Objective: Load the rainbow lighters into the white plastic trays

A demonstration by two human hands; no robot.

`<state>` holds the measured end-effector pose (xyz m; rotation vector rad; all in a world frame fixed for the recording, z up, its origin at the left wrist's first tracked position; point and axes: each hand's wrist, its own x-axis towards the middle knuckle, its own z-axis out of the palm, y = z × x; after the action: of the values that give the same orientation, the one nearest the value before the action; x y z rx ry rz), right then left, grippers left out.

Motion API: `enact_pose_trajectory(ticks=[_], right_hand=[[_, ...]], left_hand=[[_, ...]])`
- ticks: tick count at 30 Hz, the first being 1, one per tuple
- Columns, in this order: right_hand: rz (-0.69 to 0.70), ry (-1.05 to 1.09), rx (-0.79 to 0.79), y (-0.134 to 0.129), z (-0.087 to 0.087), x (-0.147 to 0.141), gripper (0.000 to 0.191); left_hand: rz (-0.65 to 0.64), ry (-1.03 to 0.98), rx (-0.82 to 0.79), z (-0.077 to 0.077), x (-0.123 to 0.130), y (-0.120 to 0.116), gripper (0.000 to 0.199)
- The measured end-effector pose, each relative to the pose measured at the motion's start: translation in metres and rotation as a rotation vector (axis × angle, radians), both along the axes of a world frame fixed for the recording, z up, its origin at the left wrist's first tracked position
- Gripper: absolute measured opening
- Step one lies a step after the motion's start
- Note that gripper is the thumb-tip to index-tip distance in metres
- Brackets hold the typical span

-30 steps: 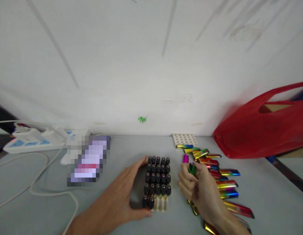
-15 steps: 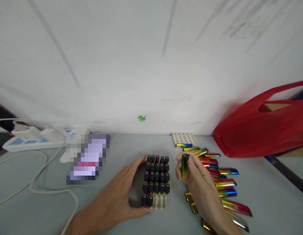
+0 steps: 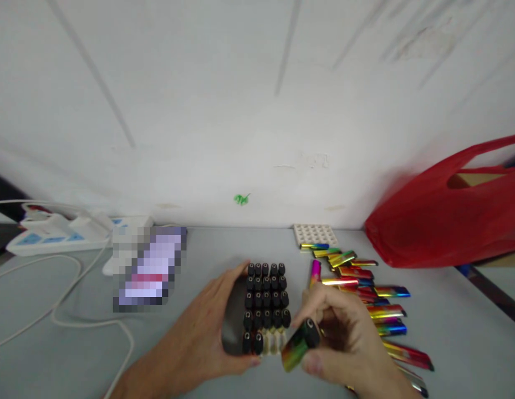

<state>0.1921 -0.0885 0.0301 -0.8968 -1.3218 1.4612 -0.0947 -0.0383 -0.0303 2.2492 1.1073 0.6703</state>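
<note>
My left hand (image 3: 207,327) is wrapped around the left side of a pale grid tray (image 3: 274,339), its thumb near the front corner and its fingers at the back. Rows of upright pieces with black tips (image 3: 265,299) fill most of that tray; several slots at the front right show bare. Between the thumb and fingers of my right hand (image 3: 344,332) is a shiny green-and-yellow tube (image 3: 296,346) with a black end. It is tilted, just right of the tray's front slots. I cannot tell whether it touches the tray.
Shiny multicoloured tubes (image 3: 390,313) lie scattered at the right. A second pale grid tray (image 3: 314,234) rests against the wall. Beyond stands a red bag (image 3: 448,221). To the left are a blurred-out phone (image 3: 151,266), a white power strip (image 3: 61,238) and loose white cables (image 3: 91,321).
My right hand has come nearer and to the left with the green-and-yellow tube, now tilted beside the tray's front. A magenta-ended tube has come into view behind it. My left hand keeps its hold.
</note>
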Motion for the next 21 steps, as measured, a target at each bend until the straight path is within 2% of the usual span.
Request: enact_pose_trajectory(ticks=[2, 5, 10, 21], right_hand=[[0.013, -0.064, 0.003, -0.003, -0.003, -0.002, 0.028], [0.013, -0.238, 0.087, -0.004, -0.008, -0.006, 0.022], [0.052, -0.357, 0.225, -0.002, -0.016, -0.010, 0.024], [0.121, -0.420, 0.222, 0.002, -0.002, -0.009, 0.009]], left_hand=[[-0.016, -0.014, -0.006, 0.000, -0.001, 0.000, 0.145], [-0.031, -0.020, -0.050, 0.004, -0.002, 0.000, 0.144], [-0.048, -0.031, -0.110, 0.009, -0.002, 0.001, 0.142], [-0.045, -0.041, -0.076, 0.007, -0.003, 0.001, 0.143]])
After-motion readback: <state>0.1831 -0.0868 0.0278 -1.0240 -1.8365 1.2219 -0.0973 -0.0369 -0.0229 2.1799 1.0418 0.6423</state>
